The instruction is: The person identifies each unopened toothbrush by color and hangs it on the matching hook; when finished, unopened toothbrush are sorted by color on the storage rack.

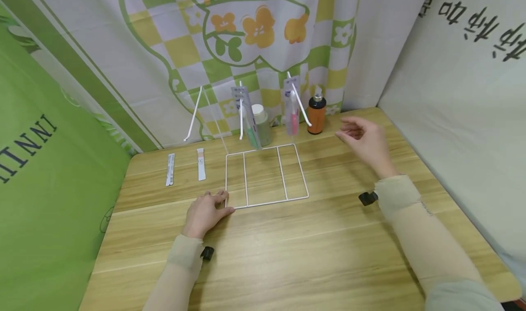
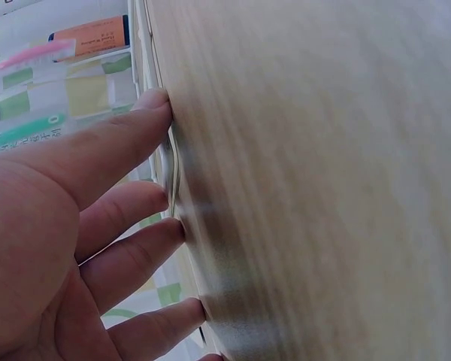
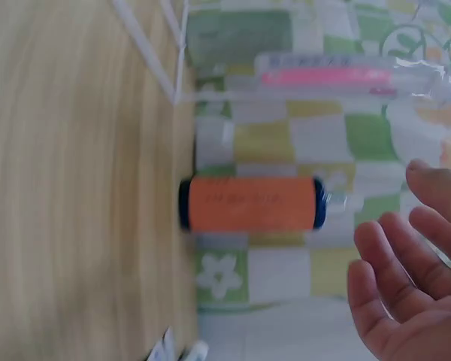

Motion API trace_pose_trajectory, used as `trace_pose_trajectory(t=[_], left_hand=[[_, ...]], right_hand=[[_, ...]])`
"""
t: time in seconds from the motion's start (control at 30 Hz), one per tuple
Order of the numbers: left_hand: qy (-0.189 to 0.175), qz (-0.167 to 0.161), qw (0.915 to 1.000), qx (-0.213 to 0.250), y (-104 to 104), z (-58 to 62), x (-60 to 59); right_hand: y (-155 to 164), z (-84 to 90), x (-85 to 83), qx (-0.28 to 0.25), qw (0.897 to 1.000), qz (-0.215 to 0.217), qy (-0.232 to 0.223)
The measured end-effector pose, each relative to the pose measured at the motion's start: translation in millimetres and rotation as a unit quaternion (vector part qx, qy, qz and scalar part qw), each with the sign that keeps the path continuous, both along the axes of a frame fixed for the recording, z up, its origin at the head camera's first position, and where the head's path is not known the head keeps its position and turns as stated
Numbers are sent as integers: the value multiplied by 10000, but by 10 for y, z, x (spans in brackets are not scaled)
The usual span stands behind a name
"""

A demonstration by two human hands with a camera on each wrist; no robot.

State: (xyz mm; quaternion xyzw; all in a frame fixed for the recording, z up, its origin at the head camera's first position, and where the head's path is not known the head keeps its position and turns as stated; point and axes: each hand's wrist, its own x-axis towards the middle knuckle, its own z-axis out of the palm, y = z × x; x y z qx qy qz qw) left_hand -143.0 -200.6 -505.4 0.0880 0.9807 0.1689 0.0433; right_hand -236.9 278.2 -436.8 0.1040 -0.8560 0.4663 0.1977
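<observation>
A white wire rack [image 1: 267,202] with upright hooks stands on the table. My left hand [image 1: 204,214] is at its front left corner, thumb on the front bar and fingertips touching the left side and tabletop. My right hand [image 1: 365,144] hovers above the table's right side, fingers loosely bent, holding nothing. It is nearest an orange bottle with a black base [image 1: 316,115], apart from it. From the right hook hangs a clear pack with a pink toothbrush-like item [image 3: 327,77]. On the middle hook hangs a clear pack with a green item [image 1: 251,130].
A pale green bottle with a white cap [image 1: 263,127] stands behind the rack. Two slim white packets [image 1: 170,169] lie left of it. A patterned curtain [image 1: 181,50] closes off the back; a green cloth [image 1: 49,187] borders the left and a white one [image 1: 464,96] the right.
</observation>
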Motion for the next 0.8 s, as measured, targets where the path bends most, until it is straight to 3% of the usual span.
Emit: trace_pose_trajectory(t=[0.33, 0.53, 0.8], left_hand=[[-59, 0, 10000, 13, -11, 7, -1], [-76, 44, 10000, 10, -24, -7, -1], [-166, 50, 9998, 10, -8, -1, -5]], right_hand=[[565, -181, -3, 324, 9933, -260, -1078], [762, -312, -15, 586, 9879, -437, -1366], [934, -452, -73, 563, 9814, -531, -1754]])
